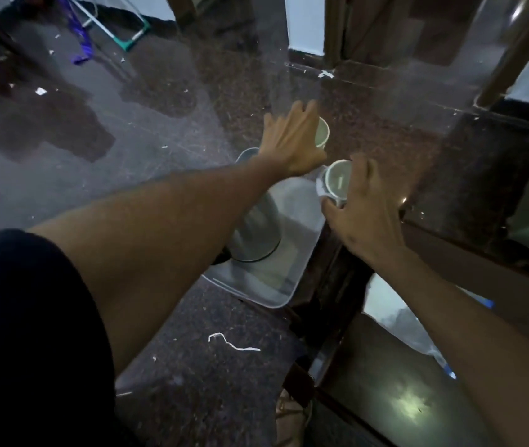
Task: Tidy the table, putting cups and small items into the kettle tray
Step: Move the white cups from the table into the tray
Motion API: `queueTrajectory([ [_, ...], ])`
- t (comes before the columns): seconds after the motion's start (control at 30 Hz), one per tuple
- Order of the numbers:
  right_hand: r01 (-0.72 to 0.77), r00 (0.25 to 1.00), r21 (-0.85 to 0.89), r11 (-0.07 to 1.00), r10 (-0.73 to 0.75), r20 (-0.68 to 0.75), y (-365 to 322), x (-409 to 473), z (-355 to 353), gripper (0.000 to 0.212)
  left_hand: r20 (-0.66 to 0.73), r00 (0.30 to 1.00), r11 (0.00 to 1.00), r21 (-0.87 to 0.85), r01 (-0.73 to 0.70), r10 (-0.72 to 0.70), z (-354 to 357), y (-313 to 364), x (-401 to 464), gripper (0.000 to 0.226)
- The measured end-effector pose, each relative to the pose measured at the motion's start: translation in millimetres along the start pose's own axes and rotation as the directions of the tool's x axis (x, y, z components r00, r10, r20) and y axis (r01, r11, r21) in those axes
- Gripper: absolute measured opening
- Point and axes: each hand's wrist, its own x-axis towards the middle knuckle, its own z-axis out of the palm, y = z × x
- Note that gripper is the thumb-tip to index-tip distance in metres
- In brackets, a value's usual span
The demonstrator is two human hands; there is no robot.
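Observation:
A white kettle tray (292, 279) sits on the glass table, holding a steel kettle (256, 227). My left hand (292, 140) reaches past the kettle and wraps around a pale cup (322, 132) just beyond the tray's far end; most of that cup is hidden behind the fingers. My right hand (363, 208) grips a white mug (337, 182) by its side and handle at the tray's far right corner. The mug stands upright with its mouth facing me.
A strip of torn white paper (230, 343) lies on the glass near me. The table's dark wooden frame (330, 285) runs beside the tray. A plastic bag (395, 314) shows under the glass at right. Paper scraps litter the floor beyond.

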Motion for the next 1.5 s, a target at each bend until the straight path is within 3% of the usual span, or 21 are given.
queueTrajectory([
  [0.13, -0.009, 0.999, -0.023, 1.000, 0.010, 0.048, -27, 33, 29, 0.070, 0.080, 0.997, 1.000, -0.011, 0.015, -0.014, -10, -52, 24, 0.064],
  [0.3, -0.010, 0.993, -0.120, 0.993, 0.023, 0.114, -36, 53, 63, 0.063, 0.143, 0.989, 0.996, -0.079, 0.045, -0.033, -2, -115, 45, 0.077],
  [0.47, -0.049, 0.975, -0.109, 0.993, 0.072, 0.212, -40, 65, 86, 0.054, 0.161, 0.986, 0.992, -0.123, -0.016, 0.035, 20, -159, 42, 0.072],
  [0.67, -0.179, 0.938, -0.064, 0.982, 0.189, 0.290, -38, 81, 110, 0.058, 0.142, 0.973, 0.969, -0.189, -0.157, 0.185, 51, -177, 31, 0.049],
  [0.87, -0.280, 0.902, 0.042, 0.959, 0.247, 0.355, -35, 90, 124, 0.065, 0.194, 0.949, 0.956, -0.207, -0.209, 0.250, 59, -181, 34, 0.053],
  [0.97, -0.311, 0.886, 0.062, 0.948, 0.266, 0.381, -37, 93, 126, 0.070, 0.233, 0.935, 0.952, -0.218, -0.216, 0.266, 62, -181, 33, 0.067],
  [1.07, -0.287, 0.887, 0.071, 0.955, 0.237, 0.397, -39, 95, 126, 0.087, 0.261, 0.923, 0.954, -0.181, -0.240, 0.282, 66, -181, 36, 0.073],
  [1.17, -0.266, 0.877, 0.029, 0.964, 0.229, 0.422, -35, 96, 132, 0.077, 0.261, 0.921, 0.957, -0.101, -0.271, 0.288, 75, -185, 40, 0.061],
  [1.3, -0.207, 0.886, -0.039, 0.977, 0.205, 0.417, -30, 102, 142, 0.064, 0.230, 0.922, 0.947, 0.007, -0.322, 0.312, 89, -191, 45, 0.064],
  [1.5, -0.173, 0.896, -0.078, 0.982, 0.190, 0.402, -27, 107, 152, 0.067, 0.201, 0.920, 0.932, 0.067, -0.355, 0.336, 99, -195, 47, 0.064],
])
